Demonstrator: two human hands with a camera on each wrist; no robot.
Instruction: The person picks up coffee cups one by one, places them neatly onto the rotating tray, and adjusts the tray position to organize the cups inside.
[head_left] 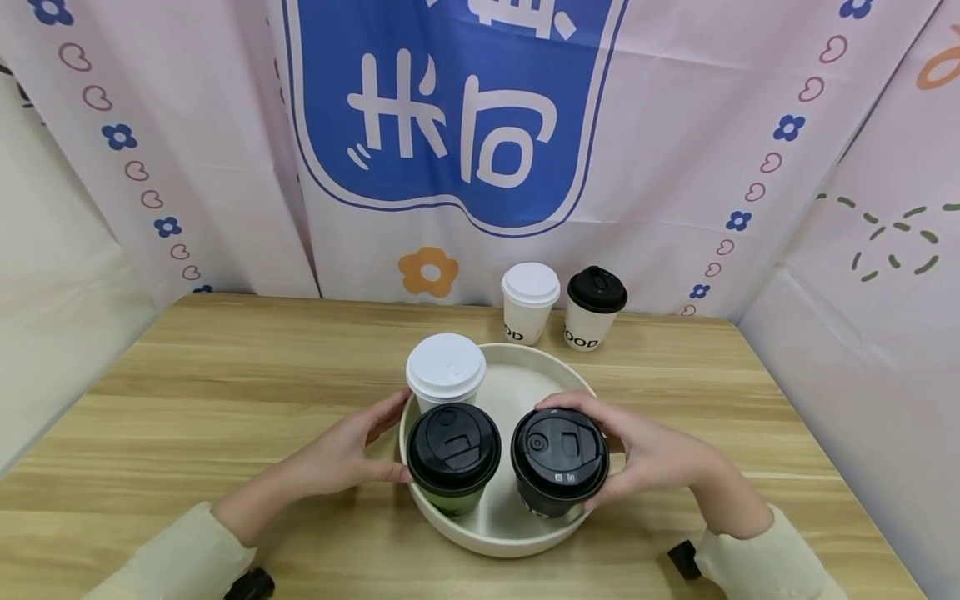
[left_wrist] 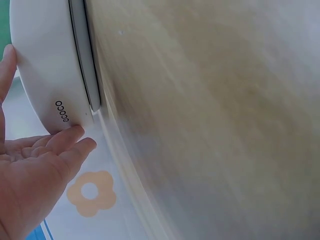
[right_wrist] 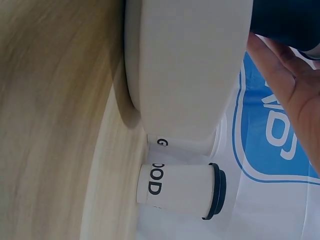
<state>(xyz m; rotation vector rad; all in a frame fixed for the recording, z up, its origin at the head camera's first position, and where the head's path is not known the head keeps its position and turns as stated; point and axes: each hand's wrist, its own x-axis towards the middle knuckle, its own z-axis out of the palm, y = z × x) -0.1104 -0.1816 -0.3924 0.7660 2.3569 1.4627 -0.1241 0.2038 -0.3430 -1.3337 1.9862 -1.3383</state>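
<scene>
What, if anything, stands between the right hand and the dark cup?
Nothing visible: the right hand holds the dark cup directly by its side. The black-lidded green cup stands on the side away from this hand, apart from the dark cup.

in a round cream tray (head_left: pixel 498 547), a white-lidded cup (head_left: pixel 446 367) stands behind a green black-lidded cup (head_left: pixel 453 454); right of both, a dark lidded cup (head_left: pixel 560 458).

We see a wood-grained table (head_left: pixel 187 400) before a pale cloth (head_left: pixel 660 167) bearing a blue emblem (head_left: pixel 453 108) and orange flower (head_left: pixel 429 254).
</scene>
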